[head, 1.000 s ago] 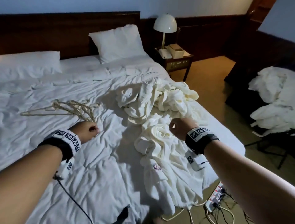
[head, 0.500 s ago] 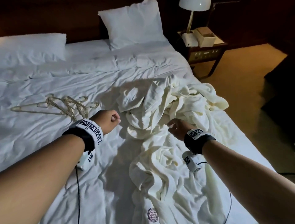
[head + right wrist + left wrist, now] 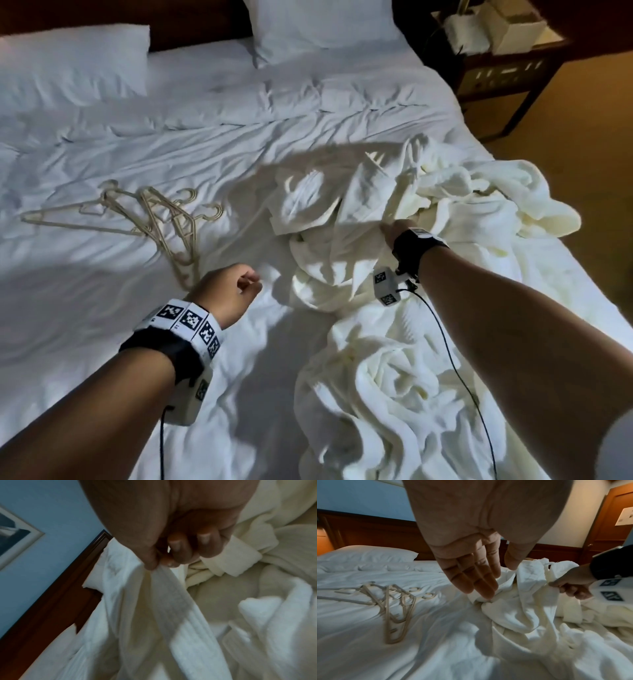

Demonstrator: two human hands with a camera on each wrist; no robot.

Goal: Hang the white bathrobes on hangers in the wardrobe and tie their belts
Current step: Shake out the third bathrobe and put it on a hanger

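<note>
Wrist view shows right hand (image 3: pixel 164 536) pinching bathrobe (image 3: pixel 171 608).

Hotel bedroom, by my reckoning: wide bed (image 3: pixel 239 130) with rumpled white linen, 2 pillows (image 3: pixel 72 65) against a dark wooden headboard (image 3: pixel 373 534), nightstand (image 3: pixel 503 68) alongside, framed picture (image 3: pixel 12 534) on blue wall, carpeted floor (image 3: pixel 582 144).

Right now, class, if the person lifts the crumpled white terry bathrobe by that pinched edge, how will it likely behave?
The crumpled white terry bathrobe probably droops limply: it already folds below the right hand. Thick pile suggests some weight. It may drag the neighbouring robes, being heaped together.
</note>
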